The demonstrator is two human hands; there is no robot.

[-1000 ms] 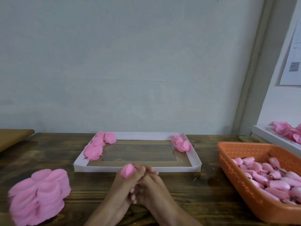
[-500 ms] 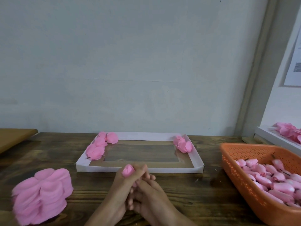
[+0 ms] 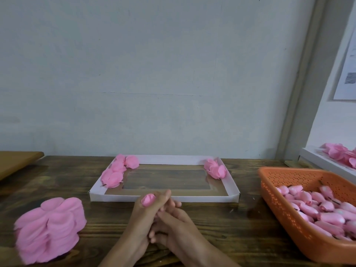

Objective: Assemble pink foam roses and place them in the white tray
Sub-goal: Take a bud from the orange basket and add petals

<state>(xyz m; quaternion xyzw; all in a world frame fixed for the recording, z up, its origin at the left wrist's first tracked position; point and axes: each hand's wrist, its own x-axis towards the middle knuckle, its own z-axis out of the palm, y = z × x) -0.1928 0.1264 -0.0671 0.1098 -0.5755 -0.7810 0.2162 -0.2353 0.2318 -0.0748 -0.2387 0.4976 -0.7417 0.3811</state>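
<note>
Gripping a small pink foam rosebud [image 3: 148, 200] in curled fingers of the left hand [image 3: 143, 212], just before the shallow white cardboard tray [image 3: 159, 198]; right hand [image 3: 174, 223] curled against it, hold unclear. Left of tray, stacked pink foam petals [image 3: 50, 228] waiting. Inside, few finished roses [image 3: 115, 173] at two far corners; seemingly much left.

two bare hands close together, low in the head view. left hand [image 3: 146, 210] at about 10 o'clock of the right hand [image 3: 174, 224]. bare forearms [image 3: 123, 253] below, slender, narrowing at the wrists, cut off by the frame edge near 6 o'clock. short-trimmed nails on the fingertips [image 3: 178, 204] at 12 o'clock of the right hand. smooth knuckles, faint tendon lines across the back. slightly soft with blur.
</note>
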